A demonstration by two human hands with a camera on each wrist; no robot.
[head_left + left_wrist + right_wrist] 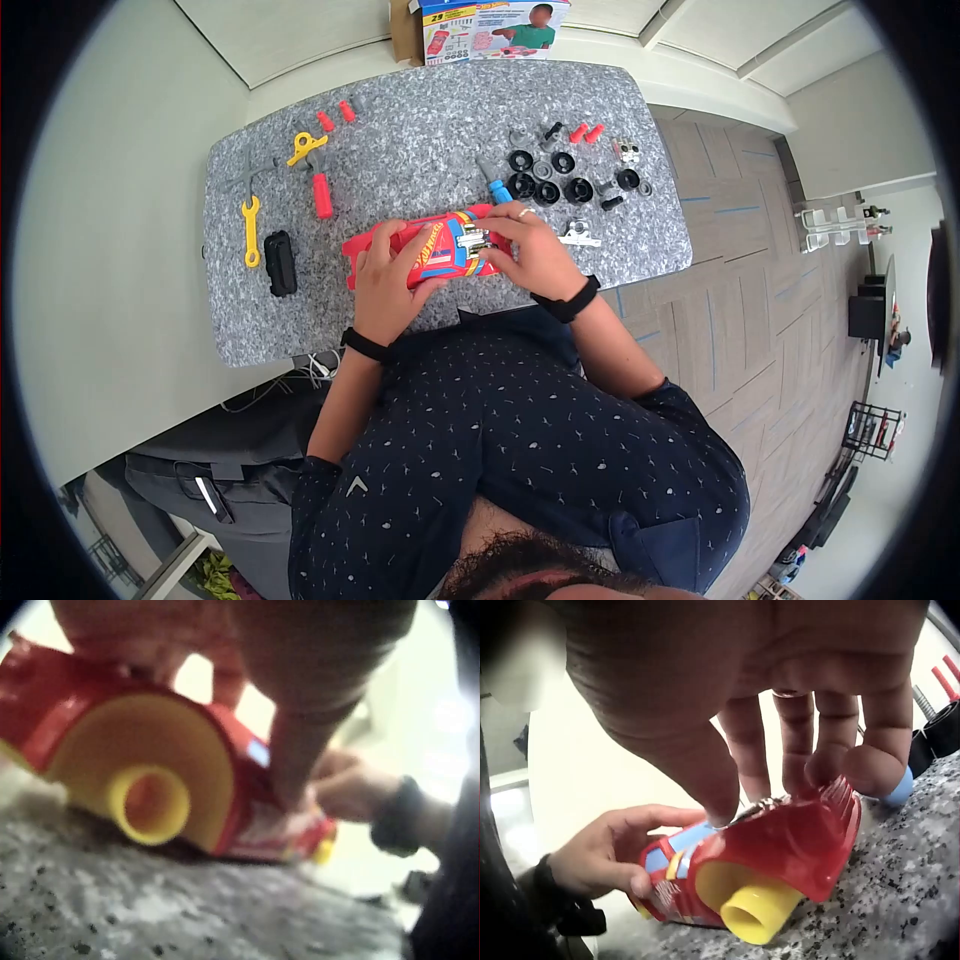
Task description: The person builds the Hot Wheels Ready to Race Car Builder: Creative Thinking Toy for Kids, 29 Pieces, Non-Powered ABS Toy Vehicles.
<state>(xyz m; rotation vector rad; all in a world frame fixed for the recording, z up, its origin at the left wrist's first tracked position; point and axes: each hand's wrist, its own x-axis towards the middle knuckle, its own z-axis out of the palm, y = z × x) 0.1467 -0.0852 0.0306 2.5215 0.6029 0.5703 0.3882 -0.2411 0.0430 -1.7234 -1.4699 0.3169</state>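
A red toy car [433, 262] with blue and yellow markings stands at the table's near edge. Its sides are gripped by my left hand [388, 285], thumb on the near side and fingers over the far side. My right hand [545, 262] is at the other end, thumb and index finger pinching a silver engine piece [474, 240] on top of the body. In the right wrist view other fingers of that hand touch the red nose [810, 840]. A yellow tube [754, 911] sticks out of a wheel arch; the left wrist view shows another yellow tube [178, 806].
Black wheels [578, 190], red pieces [587, 133], a blue-handled screwdriver [499, 190] and a white piece [580, 241] lie right. On the left are a yellow wrench [251, 232], a red-handled hammer [321, 195] and a black piece [281, 264]. A box [490, 32] stands behind.
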